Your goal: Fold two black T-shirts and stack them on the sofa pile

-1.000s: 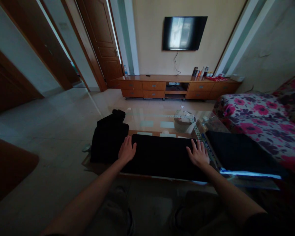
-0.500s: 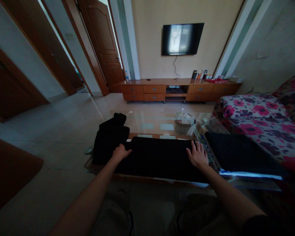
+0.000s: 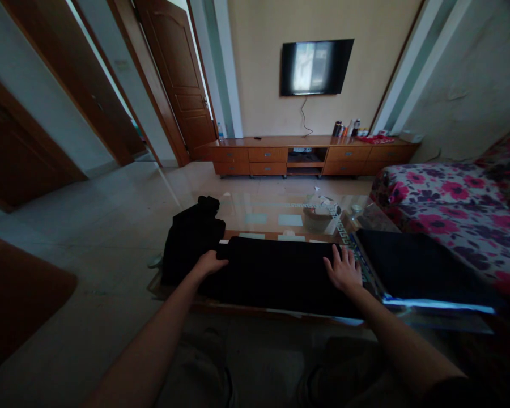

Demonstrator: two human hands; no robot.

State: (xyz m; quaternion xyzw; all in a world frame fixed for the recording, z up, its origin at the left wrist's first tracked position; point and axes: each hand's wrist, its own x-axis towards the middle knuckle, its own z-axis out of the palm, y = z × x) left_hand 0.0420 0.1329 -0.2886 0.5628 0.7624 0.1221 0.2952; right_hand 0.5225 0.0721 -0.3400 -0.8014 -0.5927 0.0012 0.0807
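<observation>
Folded black cloth (image 3: 280,275) runs longways between left hand (image 3: 210,263) (fingers hidden, can't tell if pinching) and right hand (image 3: 345,273), fingers spread on top.

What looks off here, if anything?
No spill that I can see. The right-hand wall has a mark that looks like peeling paint, so likely damage. On the glass table, the black heap of cloth at the left is bunched up, unlike the flat black cloth beside it.
</observation>
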